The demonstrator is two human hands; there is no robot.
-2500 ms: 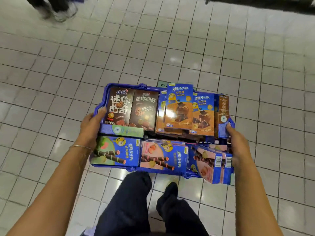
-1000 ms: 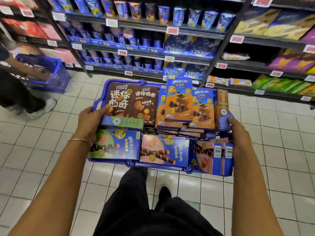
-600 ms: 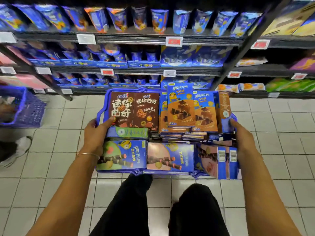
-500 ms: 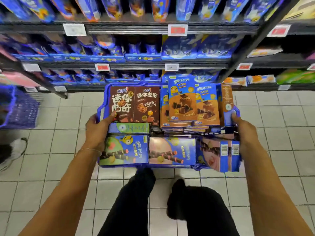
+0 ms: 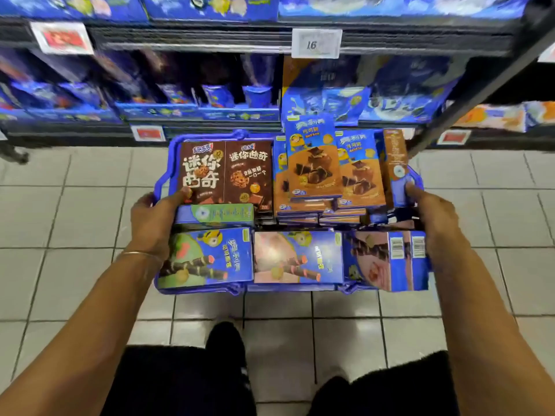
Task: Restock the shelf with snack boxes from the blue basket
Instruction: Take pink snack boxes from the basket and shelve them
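While both hands carry it, the blue basket (image 5: 163, 180) hangs above the tiled floor (image 5: 75, 211), close in front of the shelf (image 5: 192, 46), packed full of snack boxes (image 5: 359, 175). The left hand (image 5: 151, 219) grips the basket's left edge, its thumb laid over the rim onto the lower corner of a brown cookie box (image 5: 202, 172). Its fingers go under the rim, out of sight. A thin bangle (image 5: 141, 254) sits on that wrist. The right hand (image 5: 435, 219) grips the right edge, its thumb pressed against a narrow box (image 5: 396, 163) standing edge-up there, its other fingers hidden behind the basket wall.

At the far-left corner two cookie boxes lie side by side, the second brown box (image 5: 247, 175) touching the first. The far-right part holds stacks of orange-and-blue boxes (image 5: 313, 166). Along the near edge there is a green-fronted wafer box (image 5: 207, 256) at the left corner, a pink-fronted wafer box (image 5: 297, 256) in the middle, and barcode-side boxes (image 5: 390, 259) tilted at the right corner. A slim green-topped box (image 5: 214, 213) lies between the brown boxes and the green-fronted one.

The shelf carries blue packets (blurred, labels unreadable). A white price tag (image 5: 316, 42) on its edge reads 16. Dark trousers (image 5: 180, 382) show below the basket.
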